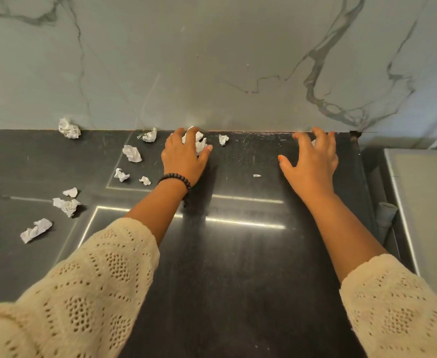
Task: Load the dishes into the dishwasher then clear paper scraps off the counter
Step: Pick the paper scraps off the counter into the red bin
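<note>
Dark counter [238,254], far edge against marble wall [212,60]. Left hand [183,156]: fingers curled round crumpled paper scraps [200,144]. Right hand [312,161]: fingers bent over a scrap, grip uncertain. Loose scraps [67,206] scattered left. No legible writing.

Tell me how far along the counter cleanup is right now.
No dishes show on the black counter; the dishwasher is out of view. In hand: the left hand curls over scraps by the wall, and the right hand reaches near it. Left: loose crumpled scraps spread across the counter's left side.
</note>
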